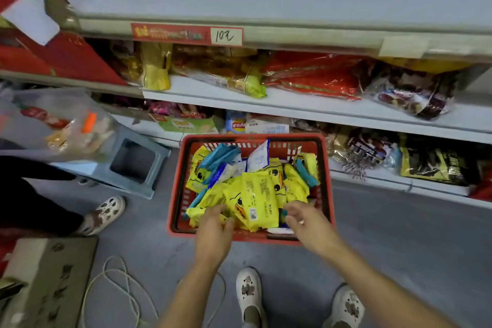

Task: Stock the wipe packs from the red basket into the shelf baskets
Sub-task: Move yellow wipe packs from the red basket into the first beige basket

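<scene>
Currently: red basket on floor, heaped with yellow wipe packs. Left hand rests on the heap, fingers curled; right hand hovers spread. Packs likely light, soft, slippery; grip by long edges.

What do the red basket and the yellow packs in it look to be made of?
Red basket: apparently moulded hard plastic, matte, with slotted walls and a thick rim. Yellow packs: seemingly soft plastic film, slightly glossy, creased, with printed duck faces and a barcode label.
</scene>
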`<state>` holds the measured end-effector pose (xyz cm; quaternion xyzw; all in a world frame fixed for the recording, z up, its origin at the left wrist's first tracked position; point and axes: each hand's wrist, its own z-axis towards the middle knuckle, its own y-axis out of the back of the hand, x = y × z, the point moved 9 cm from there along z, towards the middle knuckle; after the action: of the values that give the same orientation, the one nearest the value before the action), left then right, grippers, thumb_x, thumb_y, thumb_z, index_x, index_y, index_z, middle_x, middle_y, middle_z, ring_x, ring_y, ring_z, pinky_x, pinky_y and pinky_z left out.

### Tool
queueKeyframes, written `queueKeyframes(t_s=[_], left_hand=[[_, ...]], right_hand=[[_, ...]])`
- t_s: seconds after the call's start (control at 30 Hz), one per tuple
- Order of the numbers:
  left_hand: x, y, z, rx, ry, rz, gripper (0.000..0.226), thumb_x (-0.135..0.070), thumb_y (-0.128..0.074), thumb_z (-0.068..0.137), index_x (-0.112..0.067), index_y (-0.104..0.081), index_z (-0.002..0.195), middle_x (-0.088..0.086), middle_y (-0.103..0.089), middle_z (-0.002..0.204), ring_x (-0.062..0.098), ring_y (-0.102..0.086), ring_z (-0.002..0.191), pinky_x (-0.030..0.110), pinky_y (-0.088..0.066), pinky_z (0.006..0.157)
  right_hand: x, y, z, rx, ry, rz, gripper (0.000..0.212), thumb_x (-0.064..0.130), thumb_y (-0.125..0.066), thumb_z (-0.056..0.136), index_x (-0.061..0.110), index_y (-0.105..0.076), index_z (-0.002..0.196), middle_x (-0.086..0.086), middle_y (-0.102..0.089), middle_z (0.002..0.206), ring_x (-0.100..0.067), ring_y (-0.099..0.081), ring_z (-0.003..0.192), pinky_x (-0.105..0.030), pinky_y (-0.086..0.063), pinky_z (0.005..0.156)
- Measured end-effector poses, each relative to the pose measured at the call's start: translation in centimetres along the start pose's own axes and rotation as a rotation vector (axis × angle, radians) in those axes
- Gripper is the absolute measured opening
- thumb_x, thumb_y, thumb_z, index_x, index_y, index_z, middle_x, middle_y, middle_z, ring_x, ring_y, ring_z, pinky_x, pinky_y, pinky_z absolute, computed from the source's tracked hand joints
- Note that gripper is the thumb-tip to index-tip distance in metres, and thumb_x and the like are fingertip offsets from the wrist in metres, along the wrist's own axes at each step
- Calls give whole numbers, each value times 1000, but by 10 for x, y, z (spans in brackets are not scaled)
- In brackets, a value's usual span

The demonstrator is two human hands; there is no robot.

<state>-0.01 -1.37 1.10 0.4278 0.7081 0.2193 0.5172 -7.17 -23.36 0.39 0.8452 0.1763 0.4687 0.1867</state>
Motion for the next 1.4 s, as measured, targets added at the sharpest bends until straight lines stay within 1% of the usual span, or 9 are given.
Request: queueKeyframes(t_s=[0.27,0.47,0.6,0.77,0.83,0.93,1.03,1.23,1.4], left_hand=[[31,-5,65,159,-463,688,62,-13,-63,85,-30,-45,142,-11,-47,144,17,-34,137,37,-30,108],[40,-15,86,164,-693,959,26,-33,-86,58,-27,-72,80,-12,-67,74,19,-55,84,34,-40,68],[41,0,86,163,-624,788,23,-40,-83,65,-26,-72,79,-10,-70,81,20,-56,93,35,-40,75],[49,39,72,166,-239,112,28,-35,-71,86,-19,-67,109,-2,-69,105,19,-62,98,34,-50,84],[44,45,60,148,-92,-115,23,-30,-65,92,-15,-58,108,-4,-64,109,17,-59,102,34,-48,87],[21,46,36,147,44,-434,31,-27,-61,95,-22,-55,125,-5,-63,122,16,-59,114,38,-48,98],[-26,38,10,129,116,-694,24,-18,-58,96,-23,-58,120,-1,-70,114,17,-67,104,37,-55,86],[-150,-15,-46,340,279,-1025,22,-26,-48,102,-23,-61,119,1,-76,99,18,-74,79,41,-60,63],[-258,-57,-82,502,114,-1065,32,-45,-46,96,-35,-64,121,1,-72,114,29,-69,104,55,-54,85]], right_hand=[[5,-79,72,-51,-247,-212,79,38,-62,88,16,-17,149,-11,-16,155,-33,-18,141,-44,-28,110],[-8,-107,94,-104,-400,-389,121,55,-73,72,14,10,149,-17,-4,156,-36,-14,142,-48,-39,103],[-7,-88,87,-244,-383,-341,100,47,-71,73,15,-11,146,-13,-32,144,-34,-40,127,-45,-46,87],[0,-57,51,-229,-386,601,42,20,-60,83,15,-45,121,-8,-64,108,-24,-61,87,-44,-52,77],[5,-52,30,-69,-430,980,45,22,-62,72,13,-56,116,-18,-67,106,-33,-62,89,-66,-47,86],[22,-26,-3,175,-376,1246,68,27,-80,48,11,-66,113,-23,-64,117,-40,-61,99,-69,-41,92],[28,10,-38,326,-324,1273,68,30,-86,40,7,-73,103,-23,-68,109,-41,-67,88,-62,-50,81],[15,101,-93,533,-234,1110,61,40,-68,75,6,-60,125,-24,-60,123,-43,-61,102,-59,-53,74],[-27,185,-135,577,-189,1049,66,47,-61,82,8,-51,134,-26,-51,134,-47,-56,112,-49,-56,67]])
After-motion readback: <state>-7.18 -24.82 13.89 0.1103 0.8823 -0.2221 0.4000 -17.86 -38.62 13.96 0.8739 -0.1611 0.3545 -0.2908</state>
